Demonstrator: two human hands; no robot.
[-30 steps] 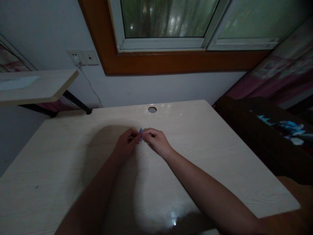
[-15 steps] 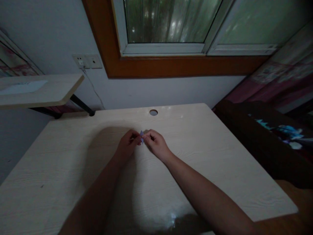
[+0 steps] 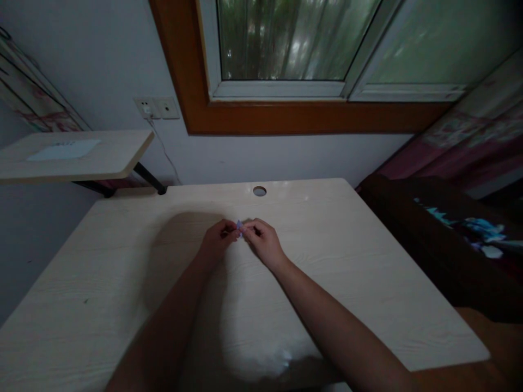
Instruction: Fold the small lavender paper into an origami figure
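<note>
A small purple folded piece of paper is pinched between the fingertips of both my hands above the middle of a pale wooden desk. My left hand grips it from the left, fingers curled. My right hand grips it from the right, also with fingers curled. Most of the paper is hidden by my fingers.
A round cable hole sits near the desk's far edge. A side shelf with a white sheet juts out at the left, below a wall socket. A dark piece of furniture stands at the right, under a window.
My hands have stayed together on the paper with only small finger movement. The camera has tilted slightly, so the desk and shelf appear shifted right and down.
</note>
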